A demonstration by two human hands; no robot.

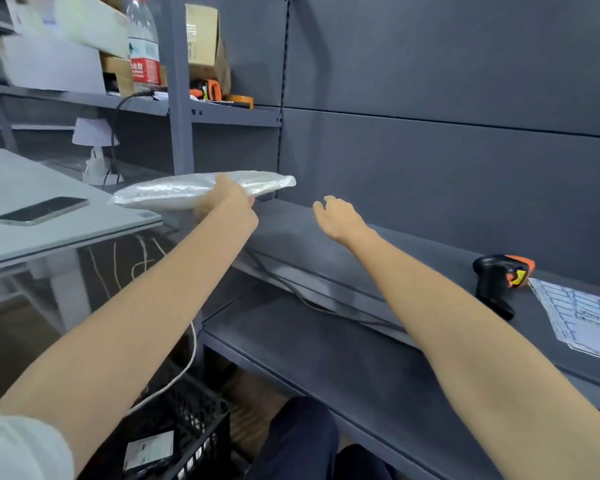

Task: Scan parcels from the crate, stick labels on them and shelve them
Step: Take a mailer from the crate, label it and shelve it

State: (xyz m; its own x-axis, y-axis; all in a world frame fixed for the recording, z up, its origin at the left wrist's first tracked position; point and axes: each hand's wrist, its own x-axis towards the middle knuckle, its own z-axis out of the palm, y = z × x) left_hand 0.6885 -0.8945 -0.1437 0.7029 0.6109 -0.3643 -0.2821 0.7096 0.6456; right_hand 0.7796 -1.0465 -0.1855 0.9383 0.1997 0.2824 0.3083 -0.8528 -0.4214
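1. Down by your knees, the black crate (191,431) holds at least one more parcel; a dark packet with a white label (149,453) lies in it, so the job looks far from finished.
2. On the grey shelf (378,258) to your right, the scanner (499,282) stands upright just beside the label sheet (582,313), both well apart from your hands. Leave them there and keep your forearm from sweeping them.
3. Your right hand (336,216) hovers over the shelf with relaxed, loosely bent fingers and holds nothing. Use it to steady or flatten the parcel once it touches down.
4. Your left hand (231,202) grips the white plastic-wrapped parcel (201,192) from beneath, fingers hidden under it, thumb side up. The parcel is in the air, roughly level, between the counter (66,223) with the phone (42,210) and the shelf's back corner.
5. You appear to be shelving it. Whether its label is on, I cannot tell.
6. Lower it flat onto the shelf well back from the front lip, clear of the cable (291,289), and only then let go; a soft bag will sag and slide if dropped early.
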